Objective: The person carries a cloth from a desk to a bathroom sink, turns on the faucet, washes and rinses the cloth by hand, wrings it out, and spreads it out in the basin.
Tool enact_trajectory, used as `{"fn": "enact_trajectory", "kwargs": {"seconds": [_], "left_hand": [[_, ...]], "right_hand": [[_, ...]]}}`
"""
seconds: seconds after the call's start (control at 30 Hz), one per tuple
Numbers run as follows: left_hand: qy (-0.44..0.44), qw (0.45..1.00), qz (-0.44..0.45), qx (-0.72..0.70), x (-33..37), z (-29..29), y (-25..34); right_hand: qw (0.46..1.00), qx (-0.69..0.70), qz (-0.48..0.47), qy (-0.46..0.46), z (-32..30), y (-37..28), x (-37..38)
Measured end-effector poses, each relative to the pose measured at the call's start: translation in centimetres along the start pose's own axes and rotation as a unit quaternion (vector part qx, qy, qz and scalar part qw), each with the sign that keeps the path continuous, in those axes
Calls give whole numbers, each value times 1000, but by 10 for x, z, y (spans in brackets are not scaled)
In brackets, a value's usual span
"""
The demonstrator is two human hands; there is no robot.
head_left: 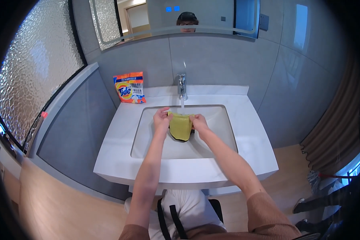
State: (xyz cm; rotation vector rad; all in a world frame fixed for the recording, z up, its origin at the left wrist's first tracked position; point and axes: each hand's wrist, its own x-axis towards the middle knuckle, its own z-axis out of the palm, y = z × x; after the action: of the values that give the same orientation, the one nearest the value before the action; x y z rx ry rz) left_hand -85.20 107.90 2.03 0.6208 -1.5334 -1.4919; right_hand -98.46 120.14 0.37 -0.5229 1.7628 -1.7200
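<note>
Over the sink basin [224, 136] hangs a yellow-green fabric piece [181, 128] with a rounded lower end and dark edging; its exact kind cannot be told. My left hand [161, 119] pinches its upper left corner, and my right hand [199, 122] grips the upper right corner. Between them the top edge is stretched across, just below the chrome faucet [182, 86]. A stream of water [183, 105] runs from the spout down to the fabric's top edge. Something dark shows behind the cloth near my right fingers.
On the white countertop [118, 138], an orange bag of laundry detergent [130, 88] stands at the back left. A mirror [212, 18] hangs above. A low grey partition [74, 124] borders the left side; a brown curtain [328, 132] hangs at right, with a person's dark-clothed legs [322, 204] below.
</note>
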Motion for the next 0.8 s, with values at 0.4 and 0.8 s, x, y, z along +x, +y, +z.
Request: {"fn": "enact_trajectory", "kwargs": {"seconds": [0.4, 0.8], "left_hand": [[-34, 998, -20, 40, 2, -10, -4], [70, 901, 199, 380, 7, -22, -39]], "right_hand": [[994, 6, -63, 84, -16, -2, -5], [966, -30, -159, 201, -6, -8, -19]]}}
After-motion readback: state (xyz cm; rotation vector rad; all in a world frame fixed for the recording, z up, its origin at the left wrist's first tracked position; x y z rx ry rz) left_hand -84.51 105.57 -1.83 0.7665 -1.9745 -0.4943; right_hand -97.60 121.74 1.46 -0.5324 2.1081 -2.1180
